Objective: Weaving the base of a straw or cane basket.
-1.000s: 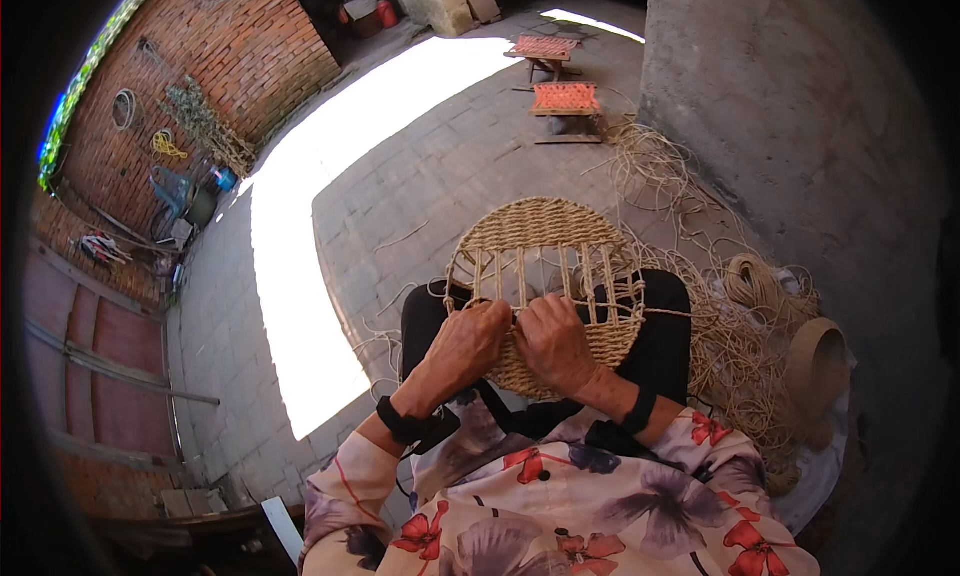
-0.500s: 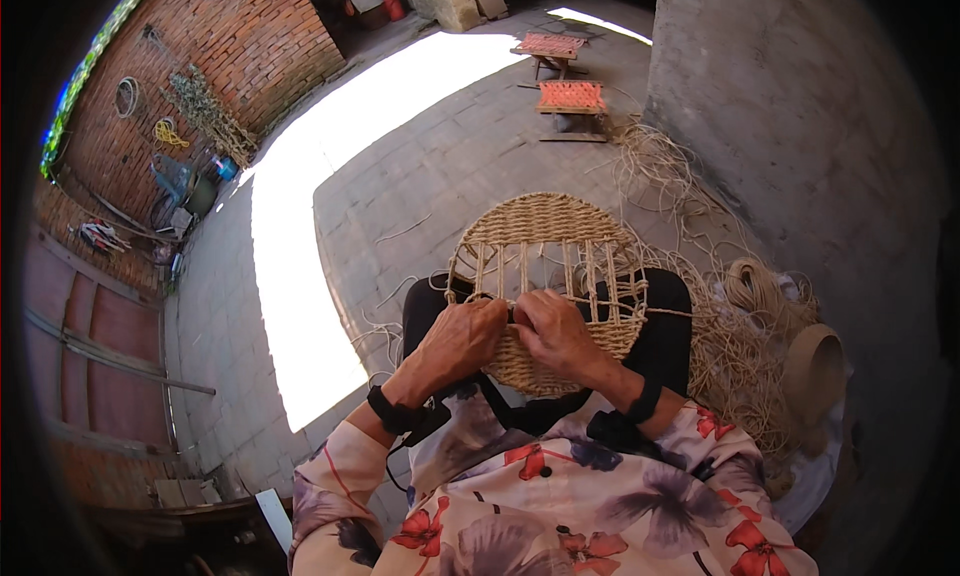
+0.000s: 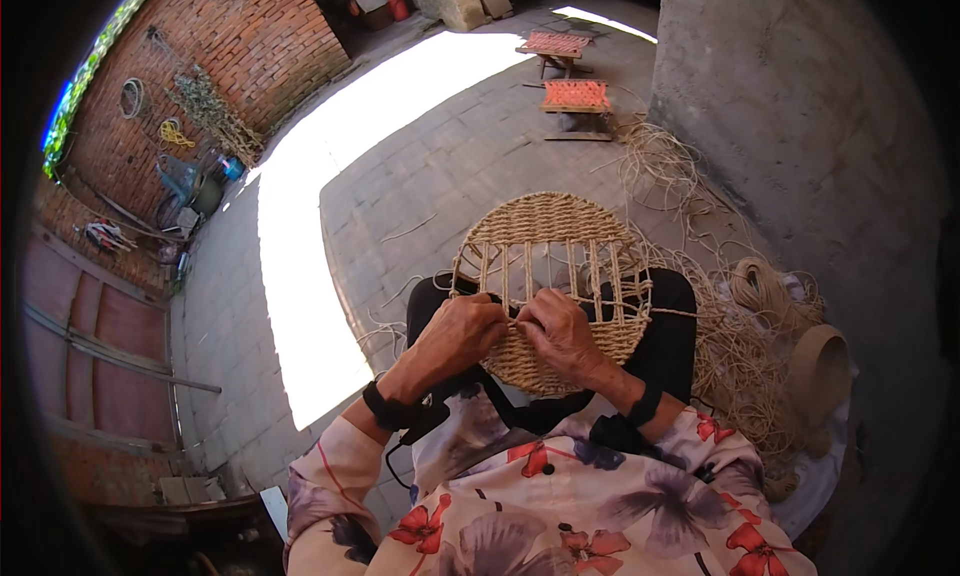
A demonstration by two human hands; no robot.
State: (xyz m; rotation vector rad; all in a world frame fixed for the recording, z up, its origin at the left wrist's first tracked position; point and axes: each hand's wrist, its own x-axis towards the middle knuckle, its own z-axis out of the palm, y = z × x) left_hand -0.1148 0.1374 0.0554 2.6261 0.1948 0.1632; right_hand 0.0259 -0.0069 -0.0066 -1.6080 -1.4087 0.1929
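Note:
A rounded, straw-coloured woven cord panel [image 3: 545, 219] lies across my lap. Its far and near ends are closely woven, while upright cords with gaps between them cross the middle. My left hand [image 3: 466, 331] and my right hand [image 3: 562, 334] meet over the near edge of that open band. Both are closed, thumbs and fingertips pinched together on a cord of the panel, and the pinched bit is mostly hidden by the fingers. From the panel's right side a loose cord [image 3: 675, 314] runs out over my dark-trousered right knee.
To my right lie a tangled heap of cord [image 3: 745, 376], a coiled hank [image 3: 757, 284] and a tan roll [image 3: 818, 361], next to a grey wall [image 3: 790, 106]. Ahead stand two low stools with red woven seats [image 3: 577, 97]. A brick wall [image 3: 240, 36] is at far left.
My fingertips have shifted slightly and now come together lower at the weave's edge. The panel stays on my lap; the whole view has moved a little.

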